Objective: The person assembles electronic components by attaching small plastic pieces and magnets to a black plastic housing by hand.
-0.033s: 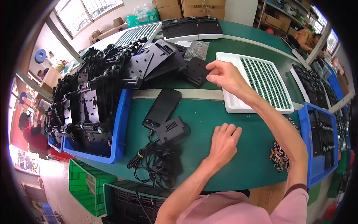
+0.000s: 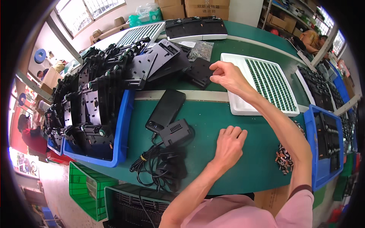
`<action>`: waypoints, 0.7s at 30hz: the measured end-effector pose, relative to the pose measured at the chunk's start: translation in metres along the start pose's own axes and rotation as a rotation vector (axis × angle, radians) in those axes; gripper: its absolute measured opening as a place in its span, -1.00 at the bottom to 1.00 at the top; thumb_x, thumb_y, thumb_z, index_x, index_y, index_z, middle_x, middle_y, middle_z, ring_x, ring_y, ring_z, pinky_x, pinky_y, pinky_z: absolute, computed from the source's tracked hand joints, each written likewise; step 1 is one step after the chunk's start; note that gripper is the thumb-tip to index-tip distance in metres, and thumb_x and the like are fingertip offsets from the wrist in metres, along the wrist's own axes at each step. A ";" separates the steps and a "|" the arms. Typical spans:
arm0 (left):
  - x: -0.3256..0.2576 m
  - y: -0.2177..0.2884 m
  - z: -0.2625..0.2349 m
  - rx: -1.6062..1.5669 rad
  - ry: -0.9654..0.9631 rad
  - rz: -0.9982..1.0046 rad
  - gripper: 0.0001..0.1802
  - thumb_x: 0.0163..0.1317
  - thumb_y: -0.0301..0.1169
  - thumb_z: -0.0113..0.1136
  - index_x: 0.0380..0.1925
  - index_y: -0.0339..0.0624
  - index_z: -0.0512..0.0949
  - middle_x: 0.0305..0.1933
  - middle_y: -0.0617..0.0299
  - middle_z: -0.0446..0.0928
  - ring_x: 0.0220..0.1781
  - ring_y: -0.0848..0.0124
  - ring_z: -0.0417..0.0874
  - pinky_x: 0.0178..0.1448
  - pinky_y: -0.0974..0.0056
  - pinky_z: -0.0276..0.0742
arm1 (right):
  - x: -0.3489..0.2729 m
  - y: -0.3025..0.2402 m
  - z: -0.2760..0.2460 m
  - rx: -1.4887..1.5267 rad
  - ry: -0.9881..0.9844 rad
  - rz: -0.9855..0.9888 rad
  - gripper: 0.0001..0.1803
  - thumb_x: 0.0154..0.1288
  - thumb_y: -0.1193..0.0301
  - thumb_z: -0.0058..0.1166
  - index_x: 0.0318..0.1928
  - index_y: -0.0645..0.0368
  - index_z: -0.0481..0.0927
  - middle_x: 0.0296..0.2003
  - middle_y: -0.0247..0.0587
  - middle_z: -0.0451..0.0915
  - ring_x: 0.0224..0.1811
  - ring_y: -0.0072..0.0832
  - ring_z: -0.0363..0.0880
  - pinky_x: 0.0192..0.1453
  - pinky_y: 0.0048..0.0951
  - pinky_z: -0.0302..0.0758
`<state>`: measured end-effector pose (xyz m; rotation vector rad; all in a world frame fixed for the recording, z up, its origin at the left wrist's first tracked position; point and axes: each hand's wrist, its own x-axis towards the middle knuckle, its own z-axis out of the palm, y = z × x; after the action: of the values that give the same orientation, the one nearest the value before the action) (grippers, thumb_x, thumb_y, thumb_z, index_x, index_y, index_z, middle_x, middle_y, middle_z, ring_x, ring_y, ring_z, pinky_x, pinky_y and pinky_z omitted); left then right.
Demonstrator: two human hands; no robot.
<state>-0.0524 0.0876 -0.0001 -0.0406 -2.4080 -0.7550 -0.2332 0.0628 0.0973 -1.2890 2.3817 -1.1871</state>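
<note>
My left hand (image 2: 229, 148) rests knuckles-up on the green table with its fingers curled under; whatever lies in them, if anything, is hidden. Reaching farther out, my right hand (image 2: 231, 78) hangs over the left edge of a white tray (image 2: 238, 106) holding rows of small green parts (image 2: 268, 81). Its fingers are bent toward the thumb, and nothing I can make out shows between them. Just left of those fingertips lies a flat black plastic plate (image 2: 198, 72). A black phone-like device (image 2: 165, 110) and a black box with vents (image 2: 175, 133) lie left of my left hand.
A blue bin (image 2: 122, 133) heaped with black plastic housings (image 2: 91, 102) stands at the left. Bundled black cables (image 2: 146, 163) lie near the front edge. On the right are a pile of small metal parts (image 2: 284, 159) and another blue bin (image 2: 317, 174). A green crate (image 2: 85, 190) sits below.
</note>
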 end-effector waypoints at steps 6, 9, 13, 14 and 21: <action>-0.002 0.008 -0.005 -0.037 -0.004 -0.040 -0.59 -0.16 -0.66 0.19 -0.18 -0.27 0.59 -0.24 0.18 0.45 -0.14 0.22 0.45 -0.07 0.15 0.34 | 0.034 0.007 0.047 -0.446 -0.109 -0.012 -0.48 0.02 0.27 0.27 0.00 0.29 0.63 -0.16 0.09 0.67 -0.10 -0.06 0.67 0.04 -0.18 0.56; -0.005 0.006 -0.003 -0.043 -0.023 -0.061 -0.60 -0.14 -0.67 0.18 -0.18 -0.26 0.60 -0.20 0.18 0.48 -0.12 0.22 0.47 -0.05 0.13 0.35 | 0.036 0.007 0.074 -0.571 -0.048 -0.022 -0.57 -0.03 0.31 0.30 -0.15 0.32 0.65 -0.26 0.10 0.66 -0.11 0.00 0.65 -0.05 -0.10 0.58; -0.003 0.008 -0.003 -0.055 -0.013 -0.064 -0.61 -0.13 -0.67 0.18 -0.20 -0.26 0.61 -0.20 0.17 0.49 -0.11 0.22 0.47 -0.03 0.12 0.34 | 0.044 0.023 0.084 -0.639 0.003 -0.062 -0.70 -0.05 0.37 0.28 -0.32 0.32 0.64 -0.36 0.12 0.63 -0.19 0.07 0.64 -0.12 -0.05 0.59; -0.003 0.009 -0.002 -0.057 -0.007 -0.069 -0.61 -0.13 -0.67 0.18 -0.20 -0.26 0.61 -0.20 0.17 0.49 -0.11 0.22 0.47 -0.03 0.12 0.34 | 0.045 0.027 0.084 -0.654 0.005 -0.103 -0.73 -0.05 0.39 0.26 -0.34 0.32 0.65 -0.38 0.14 0.63 -0.22 0.09 0.64 -0.12 -0.04 0.58; -0.002 0.006 -0.003 -0.076 -0.001 -0.106 -0.61 -0.11 -0.69 0.15 -0.18 -0.26 0.61 -0.26 0.14 0.52 -0.13 0.19 0.50 -0.04 0.14 0.37 | 0.045 0.015 0.060 -0.550 0.043 -0.178 -0.74 -0.10 0.39 0.11 -0.43 0.38 0.62 -0.50 0.20 0.59 -0.34 0.10 0.62 -0.20 -0.03 0.52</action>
<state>-0.0474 0.0913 0.0038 0.0560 -2.3971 -0.8944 -0.2399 -0.0007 0.0554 -1.6674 2.7878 -0.6065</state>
